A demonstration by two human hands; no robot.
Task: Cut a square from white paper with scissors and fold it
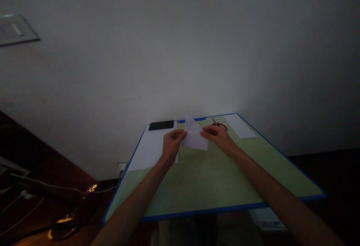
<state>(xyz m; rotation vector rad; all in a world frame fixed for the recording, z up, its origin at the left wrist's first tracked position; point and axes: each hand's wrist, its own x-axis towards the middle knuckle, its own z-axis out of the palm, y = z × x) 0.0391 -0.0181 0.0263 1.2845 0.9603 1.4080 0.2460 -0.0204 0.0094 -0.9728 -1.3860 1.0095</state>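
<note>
Folded white paper triangle [194, 135] is held up just above the far middle of the green, blue-edged table [213, 178], left hand [171, 145] pinching its left edge, right hand [218, 135] pinching the right one. Red-handled scissors [219, 125] sit right behind the right hand. White sheets [149, 148] and a black phone [161, 125] are on the far left, and the near half of the table gives plenty of room.
</note>
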